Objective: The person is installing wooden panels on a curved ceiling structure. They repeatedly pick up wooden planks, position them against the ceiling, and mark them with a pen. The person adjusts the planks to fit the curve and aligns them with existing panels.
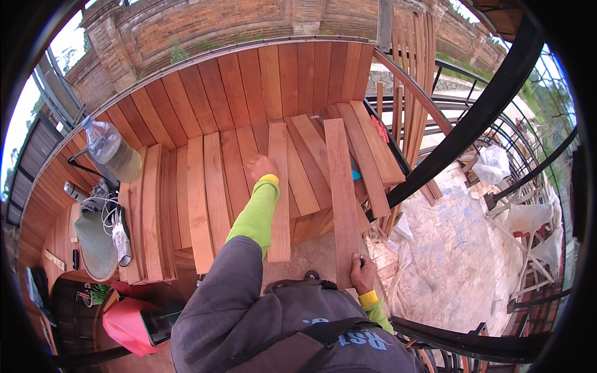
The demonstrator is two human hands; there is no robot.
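Note:
My left hand [261, 167], in a lime sleeve with a yellow cuff, reaches over the slatted bench seat. Its fingers look apart, with nothing visible in them, beside the left edge of a loose plank [279, 214]. Low on the right, my right hand [362, 275] is closed around the near end of a long reddish-brown plank [339, 177]. A small dark thing shows at its fingers, too small to name. That plank slants across the seat, its far end by other loose boards [367, 155].
A large water bottle [112, 149] stands left, near stacked planks [146, 214] and a woven hat [96, 245]. A red bag [129, 324] lies low left. A curved slatted backrest [236, 84] bounds the far side; a thick black metal bar [469, 115] crosses at right.

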